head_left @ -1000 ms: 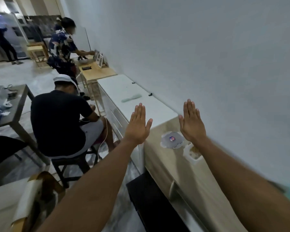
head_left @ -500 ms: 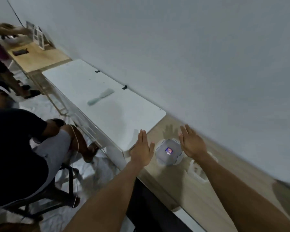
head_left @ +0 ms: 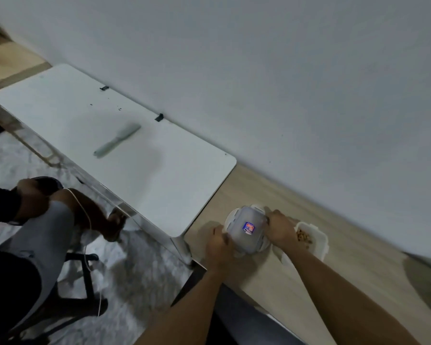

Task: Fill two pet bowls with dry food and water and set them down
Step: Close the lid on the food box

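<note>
Lower centre of frame, on the wooden counter: left hand and right hand gripping opposite sides of the lidded container, fingers curled against it. Releasing the latches evenly advised. Just right: open tub of dry food.

The setting is appearing to be a plain indoor room used as a shared workspace, not a kitchen. A bare white wall is running along one side. Tables are standing end to end against it: a wooden table, a white table and a further wooden one at far left. A seated person is occupying a black stool beside them. The floor is showing a grey marbled finish.
</note>
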